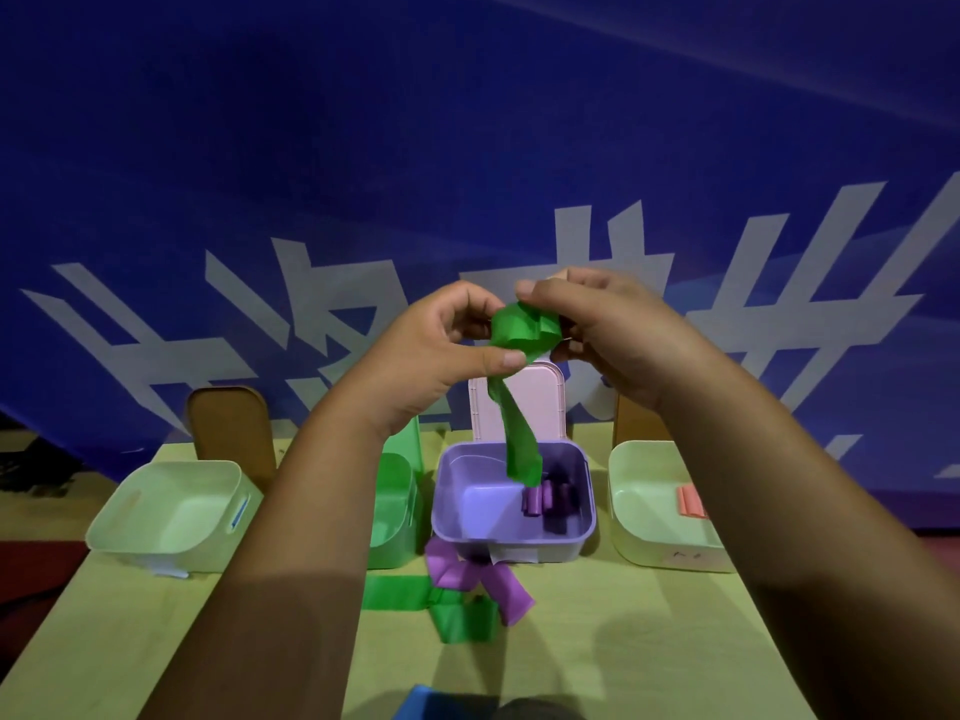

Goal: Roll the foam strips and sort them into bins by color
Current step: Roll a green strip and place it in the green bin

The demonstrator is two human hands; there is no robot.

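1. Green foam strip (524, 330): held in the air between both hands, above the far side of the desk (597, 641). Its upper part is coiled and its free tail hangs down over the purple plastic bin (452, 511).
2. Risk, unrolling: the coil looks loose. If either pinch slackens, the foam will probably spring open.
3. Risk, wrong bin: a drop from here would likely land the strip in the purple plastic bin among the purple foam rolls (545, 504). The green plastic bin (392, 506) stands just to its left, largely hidden behind the left forearm.
4. Risk, snagging: the hanging tail may catch on the bin rim during transfer.
5. Left hand (441, 350): raised, forearm reaching forward. Thumb and fingers (485, 304) are curled and pinch the coil's left side.
6. Right hand (597, 330): raised level with the left. Its fingers are curled round the coil's right side, with the thumb on top.
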